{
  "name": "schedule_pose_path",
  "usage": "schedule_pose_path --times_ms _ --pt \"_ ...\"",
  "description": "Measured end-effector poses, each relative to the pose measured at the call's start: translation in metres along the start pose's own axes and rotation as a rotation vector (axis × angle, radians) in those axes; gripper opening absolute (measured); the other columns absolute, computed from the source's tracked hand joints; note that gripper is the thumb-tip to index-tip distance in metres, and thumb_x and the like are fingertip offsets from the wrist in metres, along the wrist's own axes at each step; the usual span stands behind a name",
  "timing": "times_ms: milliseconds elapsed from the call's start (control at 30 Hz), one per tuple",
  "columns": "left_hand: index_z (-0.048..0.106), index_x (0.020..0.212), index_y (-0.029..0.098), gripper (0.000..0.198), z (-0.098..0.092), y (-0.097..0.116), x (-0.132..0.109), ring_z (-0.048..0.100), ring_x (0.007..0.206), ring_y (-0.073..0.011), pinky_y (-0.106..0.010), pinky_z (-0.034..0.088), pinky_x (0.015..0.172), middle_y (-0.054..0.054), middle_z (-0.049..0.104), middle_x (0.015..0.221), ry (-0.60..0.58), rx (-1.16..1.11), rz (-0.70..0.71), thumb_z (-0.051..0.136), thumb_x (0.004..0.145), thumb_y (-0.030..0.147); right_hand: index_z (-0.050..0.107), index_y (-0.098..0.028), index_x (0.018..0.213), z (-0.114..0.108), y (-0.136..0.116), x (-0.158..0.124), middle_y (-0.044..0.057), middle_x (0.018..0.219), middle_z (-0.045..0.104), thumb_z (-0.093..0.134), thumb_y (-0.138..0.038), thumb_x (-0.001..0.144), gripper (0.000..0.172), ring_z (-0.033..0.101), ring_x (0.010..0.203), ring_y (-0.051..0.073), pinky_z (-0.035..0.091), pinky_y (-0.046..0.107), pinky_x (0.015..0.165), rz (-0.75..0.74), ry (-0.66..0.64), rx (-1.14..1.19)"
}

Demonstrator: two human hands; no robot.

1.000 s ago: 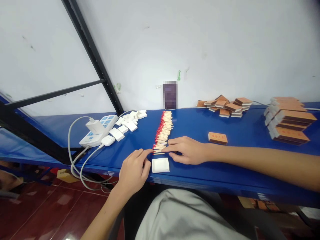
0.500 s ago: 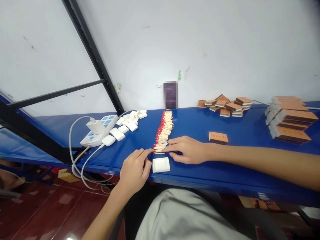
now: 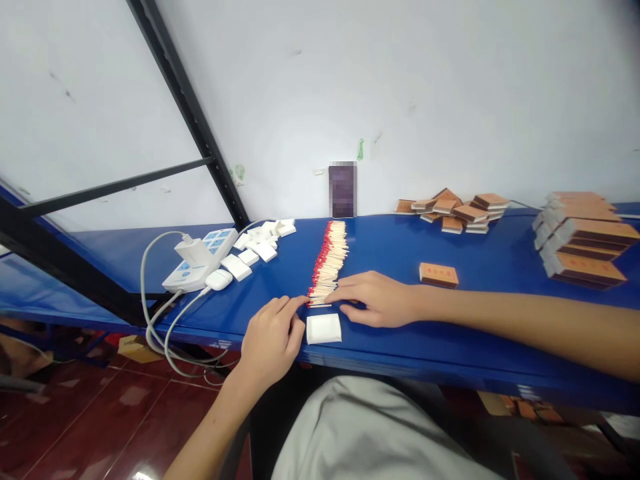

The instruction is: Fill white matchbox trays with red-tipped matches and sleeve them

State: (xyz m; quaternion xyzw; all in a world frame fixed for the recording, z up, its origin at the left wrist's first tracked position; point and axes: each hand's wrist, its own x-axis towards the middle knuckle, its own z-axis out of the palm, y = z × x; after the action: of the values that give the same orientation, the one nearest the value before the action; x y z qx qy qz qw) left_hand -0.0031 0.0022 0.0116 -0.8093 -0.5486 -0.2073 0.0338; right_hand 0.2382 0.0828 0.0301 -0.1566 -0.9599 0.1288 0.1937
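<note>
A long row of red-headed matches (image 3: 329,260) runs from near the wall toward me, heads to the left. My left hand (image 3: 274,337) rests at the row's near left end, its index fingertip touching the match heads and its other fingers curled. From the other side my right hand (image 3: 373,299) reaches in, index finger stretched onto the sticks of the nearest matches, thumb apart. Neither hand grips anything that I can see. Just below the row, between the hands, lies a white matchbox tray (image 3: 324,329); its inside looks bare.
One orange matchbox sleeve (image 3: 439,275) lies beyond my right forearm. Behind it is a heap of matchboxes (image 3: 457,212), with a stack of matchboxes (image 3: 583,240) at far right. White trays (image 3: 263,240) are scattered left, beside a power strip (image 3: 200,263) with cables. A black frame post (image 3: 187,113) stands left.
The view has shifted very slightly. Both hands keep their places at the near end of the match row, and nothing has visibly been moved.
</note>
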Motion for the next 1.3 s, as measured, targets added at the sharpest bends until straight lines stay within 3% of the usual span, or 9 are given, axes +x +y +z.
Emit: schedule_pose_path --times_ms 333,1033,1300 --pt "0.063 0.121 0.018 0.038 0.0004 0.0000 0.0007 0.060 0.085 -0.0220 -0.034 0.047 0.076 -0.006 0.068 0.094 0.011 0.002 0.007 0.039 0.092 0.014 0.069 -0.018 0.119 -0.0001 -0.0010 0.0002 0.007 0.102 0.072 0.049 -0.019 0.092 0.033 0.065 0.085 0.017 0.048 0.029 0.075 0.015 0.003 0.008" --pt "0.063 0.121 0.018 0.037 0.0003 -0.0009 -0.0017 0.060 0.087 -0.0236 -0.036 0.046 0.078 -0.006 0.067 0.095 0.011 -0.009 0.008 0.040 0.092 0.013 0.059 -0.022 0.134 -0.0007 -0.0004 -0.0002 0.007 0.114 0.071 0.050 -0.017 0.090 0.046 0.065 0.098 0.020 0.048 0.031 0.083 0.010 -0.054 -0.009" --pt "0.063 0.118 0.019 0.035 -0.0001 0.0008 -0.0003 0.060 0.087 -0.0228 -0.035 0.046 0.078 -0.005 0.068 0.095 0.006 -0.016 0.009 0.040 0.092 0.013 0.065 -0.018 0.127 -0.0020 -0.0025 0.0013 0.009 0.108 0.073 0.049 -0.019 0.092 0.039 0.065 0.092 0.020 0.049 0.031 0.081 0.021 -0.025 0.011"
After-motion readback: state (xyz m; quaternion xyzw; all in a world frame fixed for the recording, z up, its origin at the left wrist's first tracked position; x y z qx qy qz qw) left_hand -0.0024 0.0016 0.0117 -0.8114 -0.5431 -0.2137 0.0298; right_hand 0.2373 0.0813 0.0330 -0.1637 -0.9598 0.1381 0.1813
